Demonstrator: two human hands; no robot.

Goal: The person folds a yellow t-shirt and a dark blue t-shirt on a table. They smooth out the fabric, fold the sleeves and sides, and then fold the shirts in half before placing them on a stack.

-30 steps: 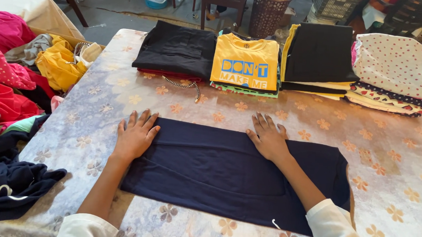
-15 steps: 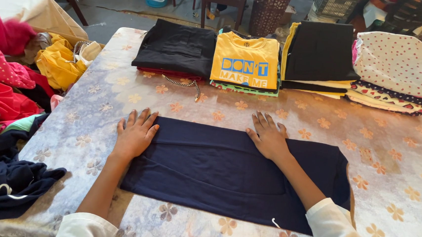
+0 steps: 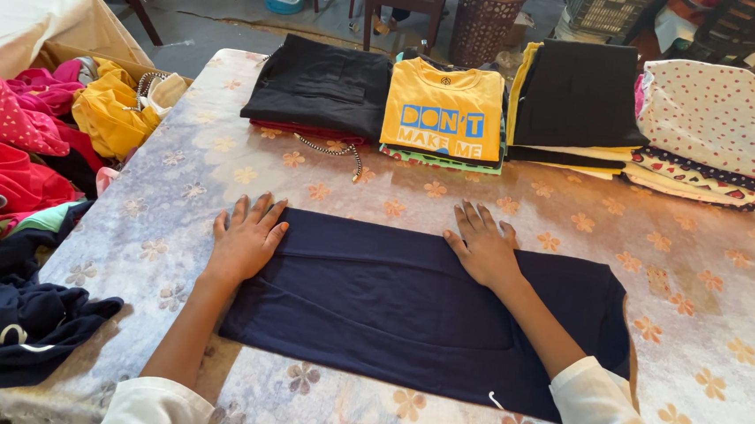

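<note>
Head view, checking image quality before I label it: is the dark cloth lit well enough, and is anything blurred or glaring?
Head view: soft even light, no glare; the navy cloth shows faint folds; both hands, left hand and right hand, are sharp; edges bend slightly.

Desk (image 3: 222,152) under pale floral cloth, flat folded navy garment (image 3: 406,307) at near centre, four folded stacks along far edge: black (image 3: 320,84), yellow printed (image 3: 442,115), black-over-yellow (image 3: 576,97), polka-dot white (image 3: 712,120), dark navy heap (image 3: 6,337) overhanging left corner

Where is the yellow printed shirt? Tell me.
The yellow printed shirt tops a folded stack at the table's far edge, between the black stack and the black-topped stack.
</note>
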